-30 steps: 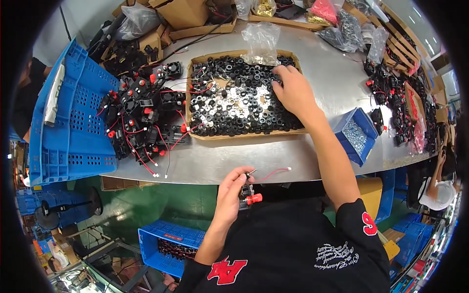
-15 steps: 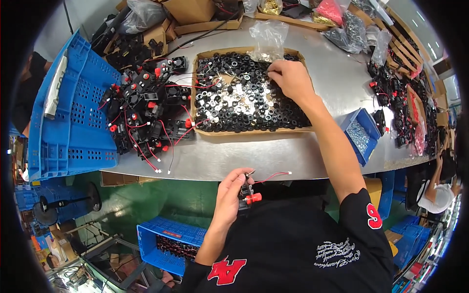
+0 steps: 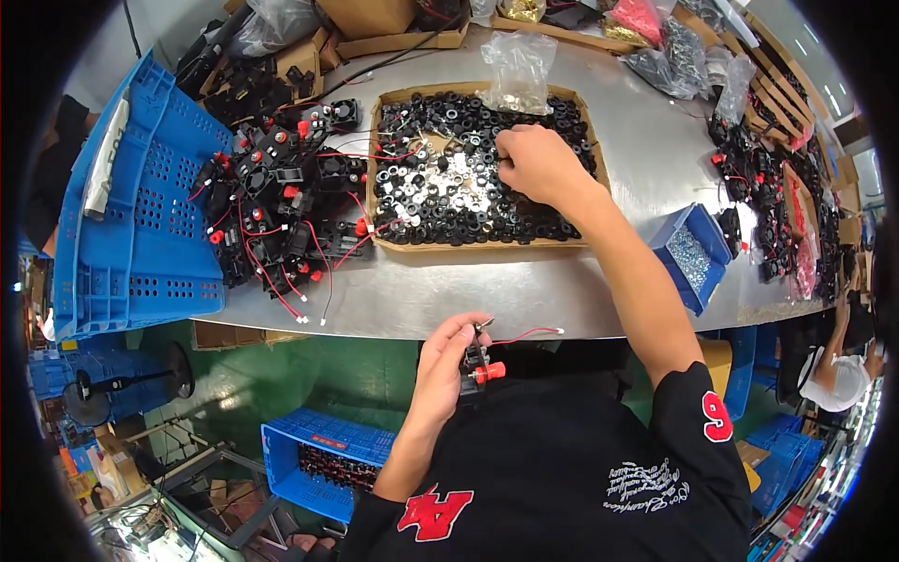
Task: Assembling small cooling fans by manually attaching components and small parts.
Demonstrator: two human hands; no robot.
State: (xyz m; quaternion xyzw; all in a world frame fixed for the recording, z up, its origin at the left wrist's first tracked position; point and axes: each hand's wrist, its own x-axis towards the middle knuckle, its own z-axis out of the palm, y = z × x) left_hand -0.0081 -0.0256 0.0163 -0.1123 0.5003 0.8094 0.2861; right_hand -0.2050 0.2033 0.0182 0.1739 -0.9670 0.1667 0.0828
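Observation:
My left hand (image 3: 437,369) is closed around a small black assembly (image 3: 474,373) with a red cap, just off the table's near edge. A red and black wire with a white plug trails from it to the right. Over a shallow cardboard tray (image 3: 487,245), my right hand (image 3: 540,163) reaches down with curled fingers into loose black rings and shiny metal washers (image 3: 449,183). Its fingertips are partly hidden, so whatever they pinch does not show. Behind that hand, a clear plastic bag (image 3: 518,70) with metal pieces rests on the tray's far side.
Black fan assemblies (image 3: 272,187) with red caps and wires are heaped left of the tray, against a tilted blue crate (image 3: 140,281). A blue bin (image 3: 691,258) of small screws stands at the right. Another blue crate (image 3: 328,440) sits below the table.
My right hand has shifted slightly left and nearer within the tray, its fingers now more curled. My left hand still holds the assembly in nearly the same spot.

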